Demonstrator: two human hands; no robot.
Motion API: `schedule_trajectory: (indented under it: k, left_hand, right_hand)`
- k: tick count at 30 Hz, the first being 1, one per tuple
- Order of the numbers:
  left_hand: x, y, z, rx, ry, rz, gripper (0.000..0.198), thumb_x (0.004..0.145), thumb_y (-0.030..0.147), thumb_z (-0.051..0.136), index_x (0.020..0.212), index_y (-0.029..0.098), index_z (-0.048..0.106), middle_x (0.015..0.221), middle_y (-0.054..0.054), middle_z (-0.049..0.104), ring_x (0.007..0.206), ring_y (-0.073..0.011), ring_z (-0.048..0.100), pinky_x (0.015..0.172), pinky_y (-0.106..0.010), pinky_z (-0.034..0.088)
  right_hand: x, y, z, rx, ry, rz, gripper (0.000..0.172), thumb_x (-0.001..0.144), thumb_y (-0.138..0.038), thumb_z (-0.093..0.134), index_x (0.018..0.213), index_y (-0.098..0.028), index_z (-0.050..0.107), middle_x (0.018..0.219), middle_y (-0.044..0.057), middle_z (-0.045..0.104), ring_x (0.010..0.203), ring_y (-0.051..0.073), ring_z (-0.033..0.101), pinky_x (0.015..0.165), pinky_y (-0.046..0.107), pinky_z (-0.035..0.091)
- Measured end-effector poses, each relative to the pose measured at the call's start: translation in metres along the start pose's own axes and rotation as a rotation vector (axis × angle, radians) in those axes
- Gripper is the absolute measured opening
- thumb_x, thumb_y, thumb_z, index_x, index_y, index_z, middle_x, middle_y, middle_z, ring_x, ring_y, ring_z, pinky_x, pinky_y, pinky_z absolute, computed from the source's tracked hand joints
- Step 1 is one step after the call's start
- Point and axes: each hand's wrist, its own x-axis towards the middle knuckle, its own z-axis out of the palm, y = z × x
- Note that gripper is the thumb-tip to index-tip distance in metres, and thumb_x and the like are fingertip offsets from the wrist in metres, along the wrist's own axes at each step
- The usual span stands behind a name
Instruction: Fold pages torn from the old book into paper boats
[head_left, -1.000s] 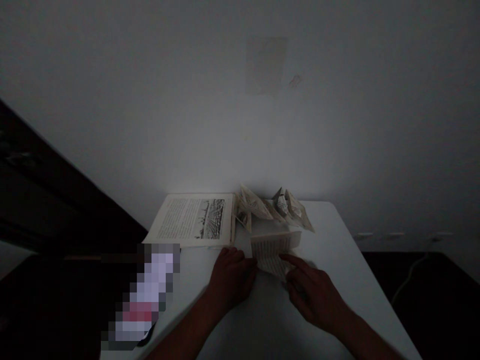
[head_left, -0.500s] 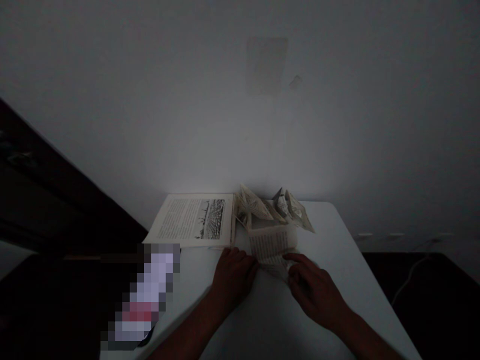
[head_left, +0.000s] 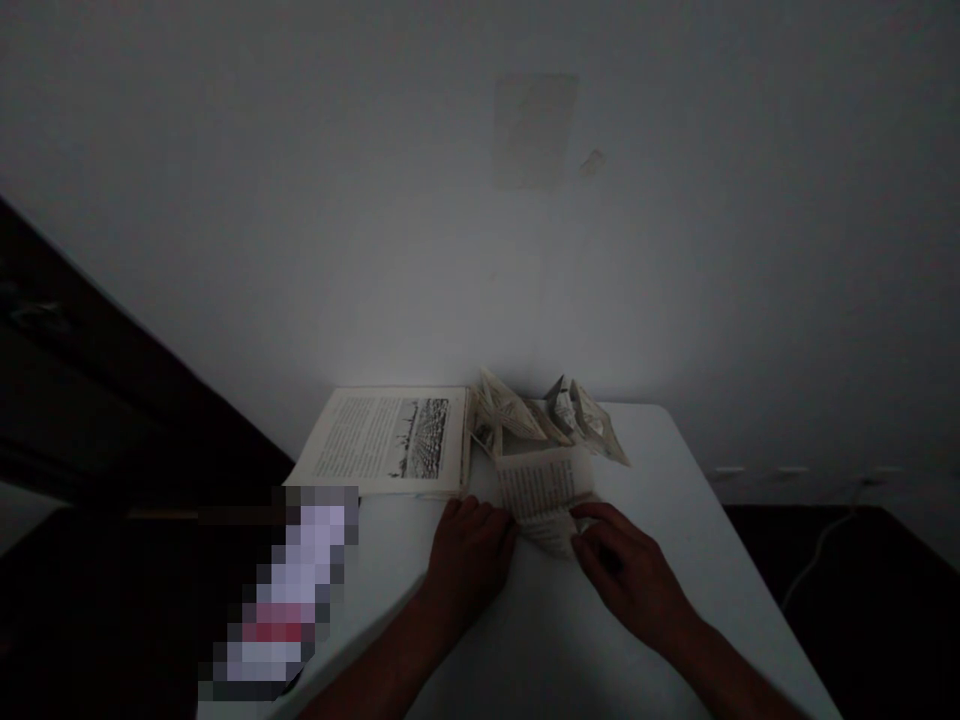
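A printed sheet of paper (head_left: 541,482), partly folded at its near edge, lies on the white table between my hands. My left hand (head_left: 474,545) is closed at the sheet's left edge, its fingertips curled and partly hidden. On the right, my right hand (head_left: 619,560) pinches the sheet's near right corner between thumb and index finger. Just behind the sheet stand folded paper boats made of printed pages: one on the left (head_left: 510,405) and one on the right (head_left: 589,415).
An open book or page stack (head_left: 382,435) with a printed picture lies at the back left of the table (head_left: 637,430). A blurred-out, phone-like object (head_left: 300,580) is at the left edge. The wall (head_left: 375,250) rises directly behind. A cable (head_left: 817,560) hangs at the right.
My right thumb and index finger have closed together on the sheet's corner. The near flap of the paper has shifted slightly and shows more clearly. My left hand has barely moved.
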Motion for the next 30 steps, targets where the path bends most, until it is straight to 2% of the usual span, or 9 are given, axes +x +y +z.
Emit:
schedule_trajectory:
  k: [6,10,13,16,22,26,30]
  left_hand:
    - [0.002,0.003,0.002,0.025,0.008,-0.011,0.019,0.088,0.022,0.044,0.077,0.018,0.058,0.072,-0.005,0.060,0.073,-0.0208,0.052,0.071,-0.038,0.038]
    - [0.004,0.008,0.001,-0.004,0.035,-0.026,0.014,0.087,0.021,0.045,0.083,0.017,0.057,0.077,-0.006,0.059,0.075,-0.0206,0.053,0.072,-0.037,0.042]
    - [0.001,0.019,-0.001,-0.045,0.032,0.046,0.013,0.086,0.018,0.044,0.085,0.017,0.056,0.081,-0.007,0.058,0.076,-0.0204,0.054,0.071,-0.037,0.045]
    - [-0.007,0.030,0.000,-0.082,0.069,0.161,0.018,0.085,0.014,0.042,0.096,0.016,0.056,0.094,-0.010,0.058,0.090,-0.0221,0.054,0.079,-0.038,0.047]
    - [-0.022,0.035,0.013,-0.019,0.063,0.257,0.039,0.081,0.009,0.040,0.119,0.009,0.049,0.122,-0.016,0.051,0.113,-0.0281,0.047,0.094,-0.043,0.042]
    - [-0.026,0.034,0.018,0.014,0.066,0.251,0.040,0.081,0.010,0.039,0.120,0.009,0.049,0.124,-0.016,0.051,0.115,-0.0293,0.046,0.095,-0.045,0.041]
    - [-0.024,0.037,0.015,0.016,0.046,0.226,0.038,0.081,0.012,0.040,0.118,0.010,0.051,0.122,-0.015,0.053,0.113,-0.0295,0.047,0.094,-0.045,0.040]
  right_hand:
    - [0.000,0.005,0.003,0.002,0.004,0.032,0.020,0.086,-0.023,0.048,0.067,-0.020,0.051,0.102,0.010,0.059,0.086,0.019,0.062,0.076,0.031,0.051]
    - [-0.001,0.006,0.003,-0.016,0.019,0.036,0.021,0.086,-0.023,0.048,0.065,-0.020,0.052,0.100,0.009,0.059,0.089,0.020,0.061,0.079,0.033,0.050]
    - [0.001,0.005,0.002,-0.023,0.032,0.034,0.021,0.085,-0.022,0.048,0.065,-0.020,0.052,0.099,0.009,0.060,0.089,0.020,0.061,0.078,0.033,0.051]
    - [0.002,0.005,0.001,-0.026,0.044,0.033,0.021,0.085,-0.022,0.048,0.064,-0.020,0.052,0.098,0.009,0.060,0.087,0.020,0.061,0.076,0.033,0.052]
    - [0.002,0.006,0.002,-0.041,0.041,0.032,0.019,0.084,-0.023,0.049,0.066,-0.020,0.055,0.096,0.008,0.060,0.087,0.020,0.062,0.076,0.033,0.052]
    - [0.003,0.008,0.002,-0.071,0.049,0.019,0.020,0.084,-0.023,0.049,0.066,-0.020,0.057,0.095,0.008,0.061,0.085,0.020,0.062,0.076,0.033,0.053]
    - [0.004,0.009,0.003,-0.088,0.033,0.031,0.021,0.084,-0.022,0.050,0.064,-0.020,0.057,0.095,0.008,0.061,0.083,0.019,0.063,0.075,0.033,0.053]
